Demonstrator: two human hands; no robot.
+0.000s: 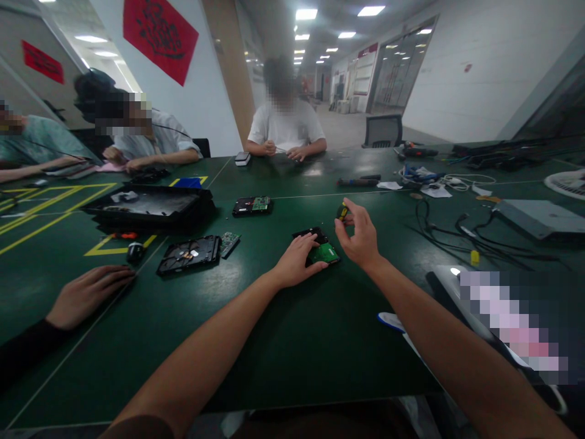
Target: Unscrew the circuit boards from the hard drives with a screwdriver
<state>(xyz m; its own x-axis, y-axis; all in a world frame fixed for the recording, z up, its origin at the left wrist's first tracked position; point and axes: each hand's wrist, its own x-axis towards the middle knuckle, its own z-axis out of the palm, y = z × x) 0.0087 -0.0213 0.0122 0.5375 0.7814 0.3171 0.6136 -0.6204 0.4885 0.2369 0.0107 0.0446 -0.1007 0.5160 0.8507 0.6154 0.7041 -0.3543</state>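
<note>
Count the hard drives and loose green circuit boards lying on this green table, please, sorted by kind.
Hard drives: 3, one under the left hand at, one at, one opened at.
Loose green circuit boards: 1.
Total: 4.
The right hand holds a small yellow-handled tool.

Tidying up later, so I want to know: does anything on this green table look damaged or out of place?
Yes. A loose green circuit board lies askew beside an opened black hard drive. Tangled black cables sprawl on the right of the green table.
</note>
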